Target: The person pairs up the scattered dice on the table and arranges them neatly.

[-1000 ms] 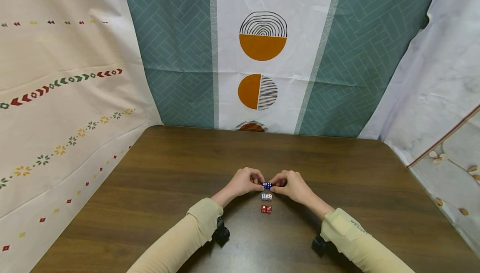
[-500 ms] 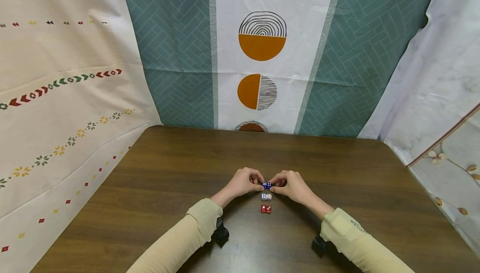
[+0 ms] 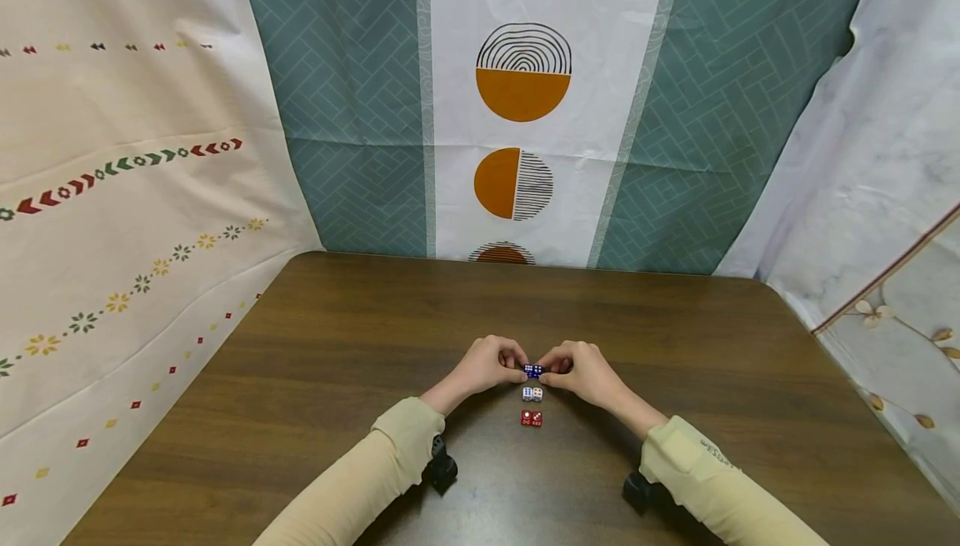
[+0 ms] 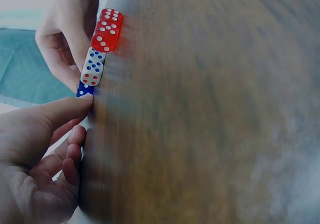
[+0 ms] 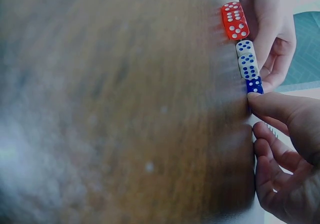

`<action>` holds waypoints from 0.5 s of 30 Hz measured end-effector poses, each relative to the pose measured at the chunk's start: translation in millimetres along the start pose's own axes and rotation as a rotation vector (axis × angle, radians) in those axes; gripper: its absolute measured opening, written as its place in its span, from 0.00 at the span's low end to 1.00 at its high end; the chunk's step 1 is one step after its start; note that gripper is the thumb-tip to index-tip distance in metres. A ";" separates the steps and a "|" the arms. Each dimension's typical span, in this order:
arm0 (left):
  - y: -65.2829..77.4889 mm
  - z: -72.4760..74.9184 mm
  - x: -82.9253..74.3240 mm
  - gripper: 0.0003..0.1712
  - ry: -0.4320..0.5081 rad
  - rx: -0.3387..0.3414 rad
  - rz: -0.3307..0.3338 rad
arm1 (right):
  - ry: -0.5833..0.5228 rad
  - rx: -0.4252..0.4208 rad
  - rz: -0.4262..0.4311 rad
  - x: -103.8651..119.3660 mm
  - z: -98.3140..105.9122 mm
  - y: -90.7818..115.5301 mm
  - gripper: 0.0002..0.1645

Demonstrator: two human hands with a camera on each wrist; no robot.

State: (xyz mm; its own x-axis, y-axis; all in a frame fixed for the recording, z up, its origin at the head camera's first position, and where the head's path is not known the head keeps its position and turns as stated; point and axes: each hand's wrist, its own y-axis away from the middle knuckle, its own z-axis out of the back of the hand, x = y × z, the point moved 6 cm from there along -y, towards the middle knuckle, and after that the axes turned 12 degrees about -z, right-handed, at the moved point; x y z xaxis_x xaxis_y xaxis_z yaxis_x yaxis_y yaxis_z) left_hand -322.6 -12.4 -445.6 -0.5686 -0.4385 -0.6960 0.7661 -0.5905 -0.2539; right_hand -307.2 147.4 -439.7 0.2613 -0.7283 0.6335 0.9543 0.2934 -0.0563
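Two blue dice (image 3: 533, 371) sit side by side on the wooden table, between both hands. My left hand (image 3: 483, 367) pinches the left one with thumb and index finger. From the other side, my right hand (image 3: 587, 374) holds the right one the same way. Just nearer to me lies a pair of white dice (image 3: 532, 394) with coloured pips, and nearer still a pair of red dice (image 3: 531, 418). In both wrist views the fingertips partly cover the blue dice, while the white dice (image 4: 93, 66) and the red dice (image 5: 235, 21) show beyond them.
The brown table (image 3: 360, 304) reaches back to a green and white patterned cloth (image 3: 360, 112). Pale cloths hang along the left and right sides. Dark wrist cameras (image 3: 441, 467) sit under both forearms, close over the table.
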 end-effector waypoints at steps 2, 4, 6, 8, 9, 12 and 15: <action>0.0 0.0 0.6 0.06 0.000 0.000 0.000 | 0.000 -0.001 0.000 0.6 -0.1 0.1 0.07; 0.1 -0.1 1.3 0.06 0.002 0.001 0.000 | -0.001 -0.001 0.003 1.1 -0.2 0.3 0.07; 0.3 -0.4 2.1 0.06 0.003 0.003 0.001 | -0.005 -0.002 0.001 1.1 -0.2 0.1 0.07; 0.4 -0.6 2.5 0.06 0.002 0.005 0.001 | -0.005 -0.001 -0.001 1.0 -0.5 -0.2 0.07; 0.5 -0.7 2.6 0.06 0.002 0.006 0.000 | -0.007 0.000 0.000 1.1 -0.6 -0.2 0.08; 0.5 -0.6 2.1 0.06 0.002 0.006 -0.001 | -0.010 0.001 -0.002 1.2 -0.3 -0.1 0.07; 0.6 -0.2 1.1 0.06 0.002 0.006 -0.001 | -0.009 -0.001 0.001 1.8 0.1 0.4 0.07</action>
State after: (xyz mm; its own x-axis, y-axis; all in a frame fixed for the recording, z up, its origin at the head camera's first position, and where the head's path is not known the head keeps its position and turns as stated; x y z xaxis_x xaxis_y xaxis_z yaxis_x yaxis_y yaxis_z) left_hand -322.7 -13.1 -446.6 -0.5689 -0.4366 -0.6969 0.7636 -0.5950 -0.2506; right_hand -306.4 146.2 -438.5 0.2611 -0.7221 0.6406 0.9541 0.2938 -0.0578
